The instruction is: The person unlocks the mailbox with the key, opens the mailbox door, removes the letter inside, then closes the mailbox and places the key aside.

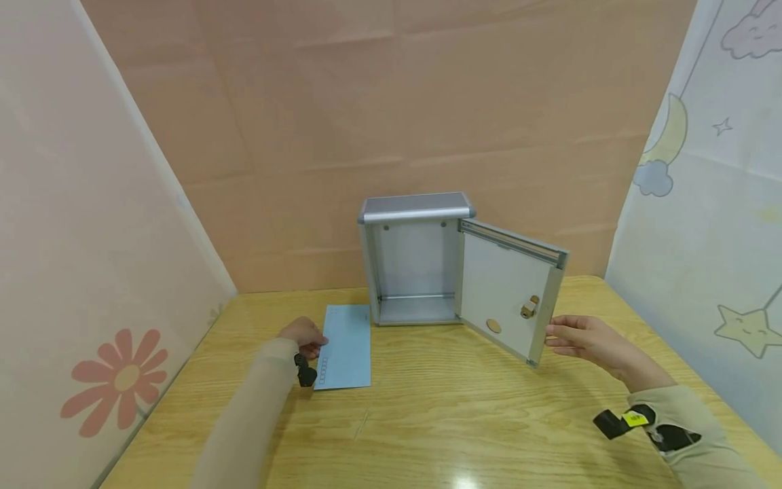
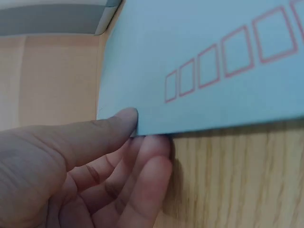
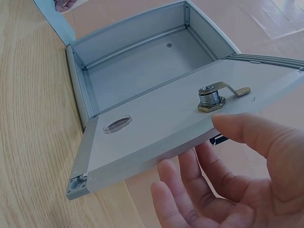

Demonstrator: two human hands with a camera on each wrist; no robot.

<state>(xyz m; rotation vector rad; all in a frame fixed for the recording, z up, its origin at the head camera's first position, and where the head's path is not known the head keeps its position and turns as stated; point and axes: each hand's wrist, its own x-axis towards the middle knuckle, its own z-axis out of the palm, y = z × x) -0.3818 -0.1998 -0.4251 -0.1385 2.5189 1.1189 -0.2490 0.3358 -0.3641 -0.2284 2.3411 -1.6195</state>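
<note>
A light blue envelope (image 1: 347,343) with a row of small printed boxes lies left of the metal mailbox (image 1: 417,272). My left hand (image 1: 305,335) pinches the envelope's left edge, thumb on top and fingers beneath, as the left wrist view shows. The mailbox stands upright with its door (image 1: 504,292) swung out to the right, its inside bare. On the door's inner face sit a cam lock (image 3: 211,97) and a small oval window (image 3: 118,124). My right hand (image 1: 583,337) holds the door's free edge, thumb on the inner face and fingers behind.
A wooden table (image 1: 403,428) carries the mailbox near its back edge. Behind it hangs a plain peach backdrop (image 1: 379,122). Pale panels with a flower (image 1: 125,378) on the left and a star (image 1: 751,329) on the right flank the table.
</note>
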